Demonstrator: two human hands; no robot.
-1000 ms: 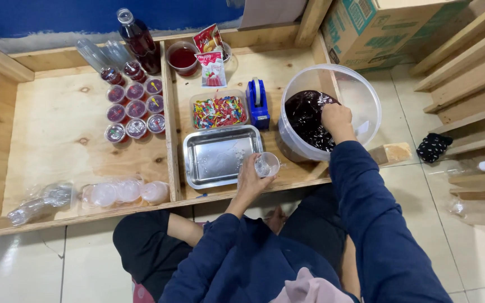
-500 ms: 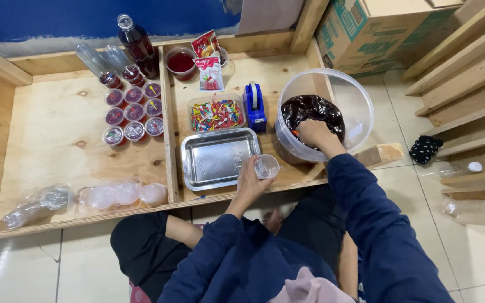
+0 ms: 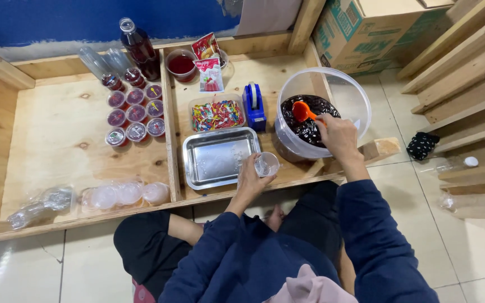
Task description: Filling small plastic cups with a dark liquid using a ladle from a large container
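Seated cross-legged at a low plywood worktop (image 3: 57, 151), I watch my right hand (image 3: 338, 134) lift an orange scoop (image 3: 301, 111) out of the dark jelly in the large clear tub (image 3: 355, 98). Half a second ago that hand was pressed down into the dark mass with the scoop hidden; now the scoop rides clear above the surface at about 10 o'clock from the hand, fingers clamped on its handle. By my reading the scoop is loaded and the portion is about to travel.

My left hand (image 3: 251, 179) has held its place throughout, fingers wrapped round a small clear cup (image 3: 266, 164) that looks empty, poised over the worktop's near edge, just beside the bare steel tray (image 3: 220, 157) at its 9 o'clock.

At 12 o'clock from the tray sits a shallow clear box of multicoloured pieces (image 3: 216, 115), with a blue tape dispenser (image 3: 254, 104) beside it. Further back stand a cup of red liquid (image 3: 181, 63) and two red sachets (image 3: 209, 62). In the left compartment, filled sealed cups (image 3: 133, 115) of red jelly stand in rows below a dark bottle (image 3: 138, 47). A sleeve of empty clear cups (image 3: 122, 194) lies at 9 o'clock from the tray.
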